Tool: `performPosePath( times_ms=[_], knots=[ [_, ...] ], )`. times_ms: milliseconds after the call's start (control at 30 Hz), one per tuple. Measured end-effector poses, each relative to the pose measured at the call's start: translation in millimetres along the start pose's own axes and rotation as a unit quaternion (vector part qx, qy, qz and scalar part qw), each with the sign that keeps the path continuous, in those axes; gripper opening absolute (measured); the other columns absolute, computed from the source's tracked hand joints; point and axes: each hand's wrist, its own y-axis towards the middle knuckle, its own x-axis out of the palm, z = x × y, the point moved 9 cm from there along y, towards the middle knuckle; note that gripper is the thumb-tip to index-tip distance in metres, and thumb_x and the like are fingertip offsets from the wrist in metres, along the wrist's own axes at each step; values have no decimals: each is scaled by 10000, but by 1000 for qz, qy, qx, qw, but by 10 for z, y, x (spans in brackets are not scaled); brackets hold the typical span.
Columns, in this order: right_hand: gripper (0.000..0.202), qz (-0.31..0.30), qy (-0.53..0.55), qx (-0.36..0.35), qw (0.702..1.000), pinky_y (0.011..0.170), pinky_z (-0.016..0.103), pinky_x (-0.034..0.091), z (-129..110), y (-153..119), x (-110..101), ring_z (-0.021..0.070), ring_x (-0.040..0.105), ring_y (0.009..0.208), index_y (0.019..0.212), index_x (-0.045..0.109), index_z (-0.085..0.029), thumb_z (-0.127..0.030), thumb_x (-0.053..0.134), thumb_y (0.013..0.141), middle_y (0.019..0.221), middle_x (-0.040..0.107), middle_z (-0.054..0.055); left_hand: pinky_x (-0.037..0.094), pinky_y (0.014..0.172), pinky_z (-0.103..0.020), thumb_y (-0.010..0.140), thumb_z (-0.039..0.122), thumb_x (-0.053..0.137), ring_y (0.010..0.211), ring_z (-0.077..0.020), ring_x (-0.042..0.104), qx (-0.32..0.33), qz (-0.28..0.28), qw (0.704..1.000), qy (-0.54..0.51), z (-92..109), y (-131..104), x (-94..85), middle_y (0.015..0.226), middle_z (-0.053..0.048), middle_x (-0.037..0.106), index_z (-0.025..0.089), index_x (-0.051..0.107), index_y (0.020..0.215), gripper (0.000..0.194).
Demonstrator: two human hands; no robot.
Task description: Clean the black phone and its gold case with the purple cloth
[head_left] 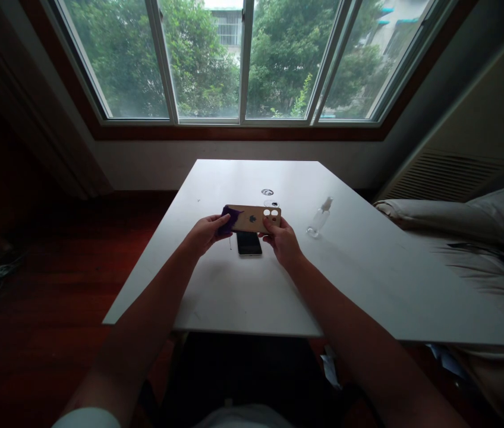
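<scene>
A tan phone case (252, 220) with camera holes at its right end is held level above the white table. My right hand (281, 236) grips its right end, thumb by the camera holes. My left hand (210, 232) is closed on a dark purple cloth (229, 220), which covers the left end of the case. Below the case a dark phone (249, 245) lies flat on the table, its far part hidden by the case.
A clear spray bottle (320, 219) stands to the right on the white table (216, 285). Beyond the case lie a small black-and-white round item (267, 192) and a small clear item (271, 204). A pale sofa (470, 238) borders the right side.
</scene>
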Motion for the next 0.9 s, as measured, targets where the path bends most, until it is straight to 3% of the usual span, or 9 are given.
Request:
performPosePath(
  times_ms=[133,233,333,467,667,767,900],
  knots=[
    [463,-22,-25,-5,999,470,192,483,-17,-4,37,127,664,647,1108,642,-227,-471,822,758,968,714,30,579,844,-388,771,391,859,928,-283,722,25,13,998,62,31,-11,-44,1045,-193,755,62,733,1078,467],
    [468,-54,-44,-3,998,477,200,488,-11,-27,102,136,674,660,1117,637,-224,-479,815,766,1000,715,42,574,776,-367,740,436,872,867,-278,726,51,52,993,95,41,31,-164,993,-181,765,75,748,1069,504],
    [455,-91,-55,-1,994,502,215,512,-10,-73,184,139,671,666,1121,641,-215,-477,802,785,1001,717,53,584,741,-349,747,418,872,855,-260,723,73,72,993,60,40,81,-237,992,-177,762,69,747,1042,474],
    [460,-108,-53,8,993,516,228,527,-7,-104,225,137,659,658,1140,638,-218,-477,797,794,987,717,52,623,803,-421,765,355,870,905,-277,725,70,29,997,-33,27,107,-155,1046,-192,748,47,727,1033,433],
    [436,-35,-19,-14,999,508,220,523,-6,-32,70,120,645,634,1082,637,-210,-460,814,772,965,705,38,616,872,-354,774,226,862,954,-239,728,57,-60,995,-52,30,67,53,1088,-161,750,63,722,1133,419],
    [421,-9,-26,-25,999,522,235,541,-19,-14,11,125,647,636,1062,649,-203,-456,814,768,963,705,38,623,825,-339,751,221,879,906,-240,739,47,-52,997,-23,-1,84,19,1050,-166,755,59,726,1117,429],
    [434,-3,-54,-32,998,509,242,541,-78,-16,0,134,647,627,1039,657,-190,-457,830,744,952,717,47,637,783,-411,688,238,924,876,-296,751,27,-26,999,24,-28,98,-57,1032,-195,750,51,718,1086,486]
  ],
)
